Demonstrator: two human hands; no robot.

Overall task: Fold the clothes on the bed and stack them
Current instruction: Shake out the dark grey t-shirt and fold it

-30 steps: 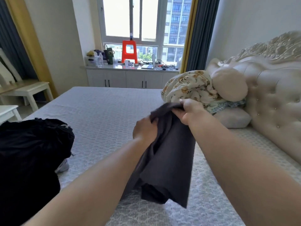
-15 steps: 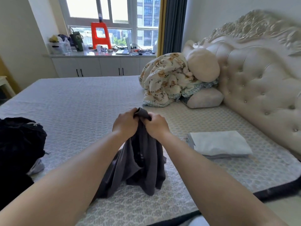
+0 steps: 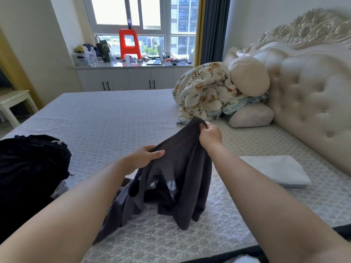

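Dark grey garment held up over the bed

Left hand (image 3: 142, 157) and right hand (image 3: 209, 135) each have a grip on the grey garment (image 3: 182, 179), its lower edge trailing on the bed (image 3: 114, 118); a folded white cloth (image 3: 275, 170) lies to its right, a black clothes pile (image 3: 30, 168) to its left

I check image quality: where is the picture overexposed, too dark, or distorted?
Head view: the window is blown out white; the black clothes pile loses detail in darkness; wide-angle distortion stretches both forearms and bends the headboard; the dark grey garment stays reasonably sharp.
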